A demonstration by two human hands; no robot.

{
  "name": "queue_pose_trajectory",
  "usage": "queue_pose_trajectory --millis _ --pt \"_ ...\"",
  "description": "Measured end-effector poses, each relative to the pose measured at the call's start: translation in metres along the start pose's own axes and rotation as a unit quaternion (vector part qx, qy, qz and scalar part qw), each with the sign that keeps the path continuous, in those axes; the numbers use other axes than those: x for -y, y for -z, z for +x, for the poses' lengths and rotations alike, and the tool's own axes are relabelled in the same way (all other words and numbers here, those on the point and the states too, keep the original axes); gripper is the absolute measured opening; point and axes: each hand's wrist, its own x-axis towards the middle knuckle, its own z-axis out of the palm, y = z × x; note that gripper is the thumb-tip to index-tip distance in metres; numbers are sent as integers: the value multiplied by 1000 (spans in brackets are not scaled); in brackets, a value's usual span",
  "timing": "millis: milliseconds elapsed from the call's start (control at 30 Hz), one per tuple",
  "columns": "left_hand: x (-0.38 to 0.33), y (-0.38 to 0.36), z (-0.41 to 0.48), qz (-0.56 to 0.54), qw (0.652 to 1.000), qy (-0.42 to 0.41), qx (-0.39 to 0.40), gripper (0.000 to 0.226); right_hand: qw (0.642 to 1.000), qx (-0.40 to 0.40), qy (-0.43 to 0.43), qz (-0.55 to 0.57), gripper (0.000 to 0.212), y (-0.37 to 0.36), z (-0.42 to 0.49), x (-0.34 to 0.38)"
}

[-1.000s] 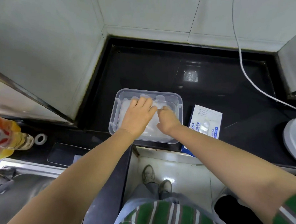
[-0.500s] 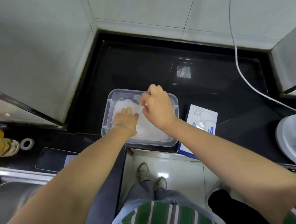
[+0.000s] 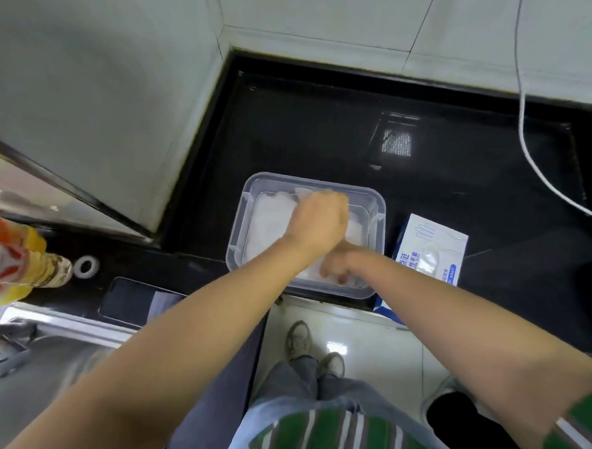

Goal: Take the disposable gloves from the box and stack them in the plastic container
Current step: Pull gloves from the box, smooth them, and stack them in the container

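Gloves (image 3: 270, 223) stacked in plastic container (image 3: 377, 208). Box (image 3: 430, 245) just right of it shows another at its opening, so more remain. Left hand (image 3: 318, 222) pinches one at far rim. Right hand (image 3: 337, 264): grip cannot be told.

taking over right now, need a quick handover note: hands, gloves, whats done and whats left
Left hand: over the far side of the clear rectangular plastic container, fingers curled, apparently pinching the top one of the clear disposable gloves.
Right hand: under the left forearm at the container's near right corner, touching the stack; grip unclear.
White and blue cardboard glove box: on the black countertop, just right of the container.
Done: a stack of gloves lies in the container.
Left: settle the top glove flat, then likely pull more from the box; how many remain cannot be seen.
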Motion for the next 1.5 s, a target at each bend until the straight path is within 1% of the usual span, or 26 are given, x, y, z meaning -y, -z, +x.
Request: queue_pose_trajectory --millis 33,67,100,167,200,233,300,333,433,533,633,667,700,767,833,867,933,1000,1067,1167,1200,1233,1267,1333,1433,1500 --pt "1 -10 4 -23 993 61 100 16 1000 3 -3 -2 51 0 0 0" --pt "8 -23 7 -48 975 122 177 15 1000 7 -1 6 52 0 2 -3" --pt "20 -31 6 -79 953 186 225 23 1000 10 7 22 62 0 4 -4" --pt "47 -43 0 -137 915 280 257 50 998 11 17 58 88 1 7 -7" --pt "60 -46 -3 -145 911 296 246 55 997 8 16 74 94 2 7 -8" --pt "70 -48 -5 -138 917 300 226 57 996 1 9 90 96 2 9 -9" --pt "85 -51 -9 -126 930 286 195 59 994 -20 -5 107 97 0 11 -9" --pt "87 -53 -9 -123 930 284 197 64 993 -26 -13 110 99 -2 13 -9" --pt "85 -57 -10 -95 926 279 238 88 993 -32 -28 111 102 -7 19 -6" --pt "82 -56 -9 -59 926 265 264 98 994 -17 -37 106 104 -5 20 -4" --pt "82 -51 -11 -23 929 235 285 95 996 20 -25 80 101 6 14 -2" --pt "80 -49 -12 -2 935 221 279 87 997 20 -11 76 93 10 10 -1" --pt "78 -47 -14 23 943 205 260 74 996 10 6 85 80 15 5 1" --pt "68 -40 -18 82 964 175 184 43 986 -65 61 139 48 26 -6 2" --pt "54 -32 -20 115 976 151 108 28 950 -181 131 219 25 39 -21 -2" --pt "46 -29 -21 112 982 133 76 24 925 -235 153 254 18 46 -30 -8" --pt "31 -26 -22 61 994 88 15 21 885 -336 165 277 15 56 -44 -25" --pt "12 -26 -23 -22 998 55 -22 19 878 -389 122 252 17 57 -52 -52" --pt "-10 -26 -24 -93 995 36 -23 17 891 -398 45 215 19 51 -56 -81" --pt "-40 -31 -28 -144 989 16 -28 16 931 -331 -64 142 14 29 -63 -124" --pt "-49 -35 -30 -152 988 8 -30 14 941 -305 -89 117 18 20 -65 -136" --pt "-58 -39 -32 -162 986 -2 -30 12 949 -284 -105 92 28 11 -63 -145" --pt "-65 -44 -33 -168 985 -15 -27 10 953 -273 -110 68 34 2 -60 -152" --pt "-79 -51 -37 -172 984 -45 -6 7 952 -282 -108 39 32 -14 -51 -156" --pt "-96 -63 -42 -177 980 -73 53 15 938 -317 -129 55 32 -25 -47 -154" --pt "-105 -73 -43 -157 980 -64 109 24 938 -324 -120 44 20 -27 -52 -153"
